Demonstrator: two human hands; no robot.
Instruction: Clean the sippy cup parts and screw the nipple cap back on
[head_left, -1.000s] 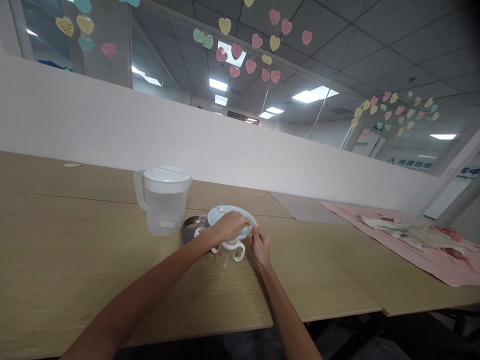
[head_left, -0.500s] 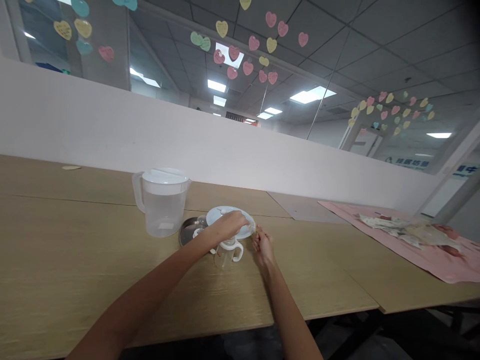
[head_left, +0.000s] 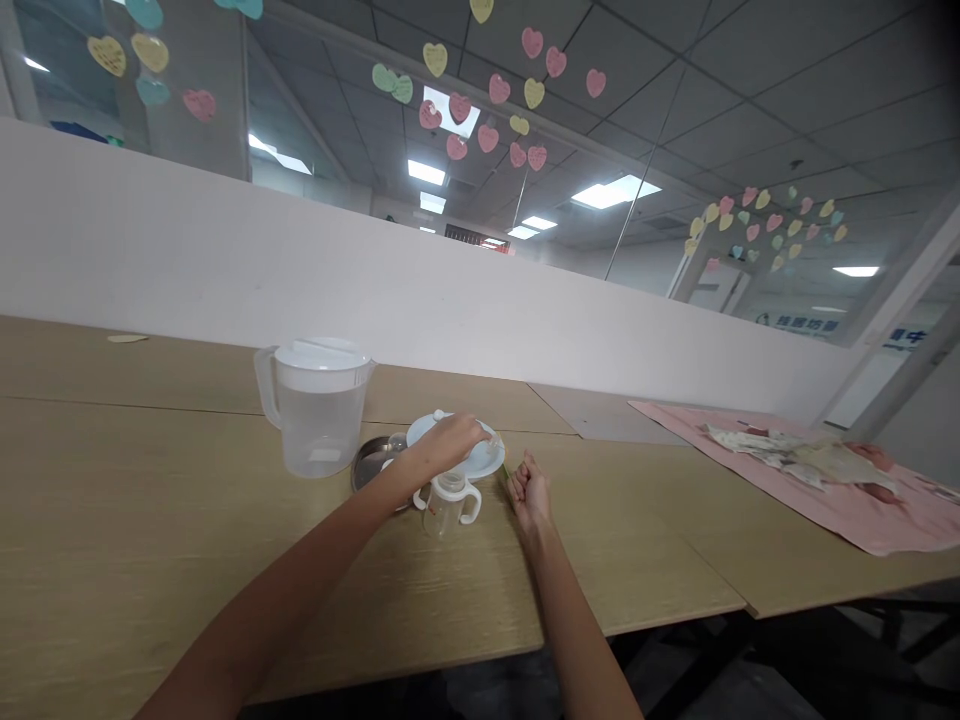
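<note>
Left grip [head_left: 454, 440]: it is above the plate [head_left: 480, 467], palm down, and the fingertips seem to be pressed together on a small clear piece [head_left: 492, 442].
Small clear piece: it lies at three o'clock of the left grip, right at the fingertips; whether it also touches the plate, I cannot tell.
Step in hand: in my judgement, the left grip is handling this piece over the plate, with the right grip [head_left: 531, 490] apart from it.
Next move: I judge that it calls for a light but sure pinch, because the piece is small, and for a forearm kept clear of the bottle [head_left: 442, 512].
Right grip: it is at four o'clock of the left grip, with fingers curled; a thin yellow-green line shows beside them, but I cannot tell whether they hold something.
Bottle: it stands upright at six o'clock of the left grip, near the plate, with its mouth uncovered and one white handle on each side.
White piece: a small white piece [head_left: 439, 415] is at the eleven o'clock edge of the plate.
Steel tray: the steel tray [head_left: 362, 470] is at ten o'clock of the bottle, partly hidden by the left forearm.
Pitcher: the lidded pitcher [head_left: 322, 415] stands on the worktop [head_left: 187, 510], just beyond the tray at ten o'clock.
Pink cloth: the pink cloth [head_left: 847, 525] lies well apart, toward three o'clock.
</note>
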